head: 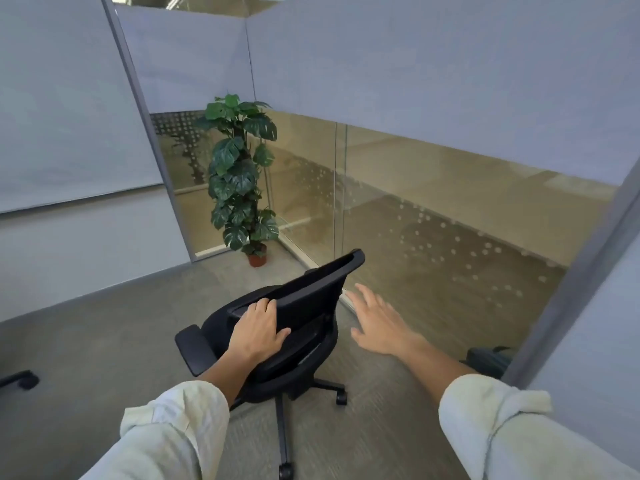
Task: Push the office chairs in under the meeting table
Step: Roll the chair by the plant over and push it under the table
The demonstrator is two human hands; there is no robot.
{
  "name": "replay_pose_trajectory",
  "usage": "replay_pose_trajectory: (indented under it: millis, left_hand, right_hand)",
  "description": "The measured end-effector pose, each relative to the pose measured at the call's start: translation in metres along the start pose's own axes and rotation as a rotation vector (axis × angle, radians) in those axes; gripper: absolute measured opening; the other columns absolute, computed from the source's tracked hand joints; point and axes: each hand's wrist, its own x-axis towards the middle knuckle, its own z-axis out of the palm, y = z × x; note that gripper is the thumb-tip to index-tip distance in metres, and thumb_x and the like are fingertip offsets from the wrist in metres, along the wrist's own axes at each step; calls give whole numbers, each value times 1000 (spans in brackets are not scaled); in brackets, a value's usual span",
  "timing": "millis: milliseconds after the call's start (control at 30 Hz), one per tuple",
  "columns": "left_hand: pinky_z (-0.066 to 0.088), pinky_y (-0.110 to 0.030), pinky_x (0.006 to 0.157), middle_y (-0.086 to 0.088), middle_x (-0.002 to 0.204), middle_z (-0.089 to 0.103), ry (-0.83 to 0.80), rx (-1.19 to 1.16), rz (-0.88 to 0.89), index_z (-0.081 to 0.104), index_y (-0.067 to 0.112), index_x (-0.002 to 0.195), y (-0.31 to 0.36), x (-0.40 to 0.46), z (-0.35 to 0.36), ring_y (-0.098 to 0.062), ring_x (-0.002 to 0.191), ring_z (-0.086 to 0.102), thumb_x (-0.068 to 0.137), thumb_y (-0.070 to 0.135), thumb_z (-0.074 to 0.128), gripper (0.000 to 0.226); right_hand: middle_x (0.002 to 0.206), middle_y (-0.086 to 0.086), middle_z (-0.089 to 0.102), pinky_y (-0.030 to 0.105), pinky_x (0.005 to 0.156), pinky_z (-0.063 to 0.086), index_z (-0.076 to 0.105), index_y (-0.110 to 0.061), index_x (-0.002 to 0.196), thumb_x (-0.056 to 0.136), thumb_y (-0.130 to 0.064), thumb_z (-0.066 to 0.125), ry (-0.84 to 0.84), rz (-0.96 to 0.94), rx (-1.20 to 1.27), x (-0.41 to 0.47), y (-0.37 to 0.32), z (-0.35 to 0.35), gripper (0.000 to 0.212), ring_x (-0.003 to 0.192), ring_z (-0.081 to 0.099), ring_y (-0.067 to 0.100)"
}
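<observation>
Far left, a black wheeled base [19, 379] pokes in at the frame's edge. Left hand [258, 332] clamps the top edge of the chair [304, 317], fingers curled over the backrest. The chair stands on grey carpet [104, 341], turned toward the corner, with a plant [240, 174] beyond it. Right hand [379, 320] hangs flat and released, just beside the backrest, touching nothing. Glass wall [450, 216] on the right.

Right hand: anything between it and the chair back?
Nothing visible. The right hand hangs open in the air just right of the chair back, with only floor and the glass wall behind it. The left hand already grips the back's top edge. The meeting table is out of view.
</observation>
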Motion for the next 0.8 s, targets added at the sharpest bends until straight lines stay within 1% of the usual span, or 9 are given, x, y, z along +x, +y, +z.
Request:
replay_pose_trajectory:
  millis: [67, 133, 233, 300, 400, 500, 600, 667, 800]
  left_hand:
    - [47, -39, 96, -9, 121, 63, -8, 49, -24, 50, 12, 128, -6, 24, 17, -28, 113, 57, 89, 56, 57, 58]
    - [47, -36, 73, -3, 93, 70, 26, 88, -65, 55, 19, 98, -6, 44, 27, -24, 88, 66, 90, 57, 54, 38]
    - [31, -31, 49, 5, 56, 56, 69, 115, -138, 47, 24, 72, -6, 66, 32, -20, 52, 60, 87, 56, 54, 36]
    - [23, -28, 43, 8, 48, 42, 85, 127, -169, 45, 24, 66, -11, 78, 36, -16, 40, 44, 83, 54, 54, 35]
    - [29, -28, 43, 4, 51, 52, 54, 112, -188, 46, 22, 66, -20, 93, 40, -19, 42, 50, 79, 52, 56, 34]
    - [38, -31, 50, 1, 66, 62, -25, 98, -242, 49, 20, 68, -27, 111, 36, -23, 57, 60, 80, 54, 52, 37]
    - [40, -32, 56, 0, 66, 59, -86, 77, -357, 55, 17, 66, -38, 128, 29, -23, 60, 55, 79, 53, 53, 38]
    - [41, -31, 58, -2, 70, 62, -100, 102, -390, 58, 16, 69, -42, 133, 27, -24, 63, 57, 78, 50, 53, 35]
    - [39, -30, 56, 0, 64, 55, -157, 112, -441, 47, 18, 60, -43, 128, 23, -24, 57, 50, 76, 39, 55, 27]
  right_hand:
    - [163, 13, 9, 47, 116, 27, 13, -17, 156, 90, -24, 57, -10, -14, -35, 34, 12, -1, 79, 145, 22, 34]
    - [163, 13, 11, 47, 117, 26, 15, -15, 156, 91, -24, 58, -19, -21, -47, 68, 21, 1, 79, 146, 21, 33]
    - [162, 15, 15, 47, 117, 27, 18, -13, 155, 89, -26, 60, -83, -83, -121, 117, 37, 12, 79, 146, 21, 35]
    - [159, 17, 24, 48, 117, 26, 23, -11, 154, 88, -26, 61, -118, -143, -191, 150, 50, 19, 77, 144, 23, 36]
    - [139, 15, 48, 44, 110, 33, 44, -11, 141, 85, -25, 62, -87, -200, -256, 193, 62, 22, 61, 129, 41, 34]
    - [112, 10, 64, 40, 89, 43, 59, -14, 113, 83, -25, 60, -88, -225, -304, 228, 62, 21, 33, 106, 56, 30]
    - [98, 8, 68, 39, 74, 46, 57, -14, 97, 78, -24, 62, -66, -182, -337, 254, 63, 22, 22, 90, 65, 30]
    - [91, 3, 68, 37, 79, 44, 58, -18, 89, 76, -30, 59, -52, -181, -410, 265, 69, 29, 18, 84, 66, 27]
    - [75, -3, 66, 35, 68, 38, 57, -26, 71, 78, -35, 61, -49, -372, -417, 272, 72, 40, 13, 72, 65, 23]
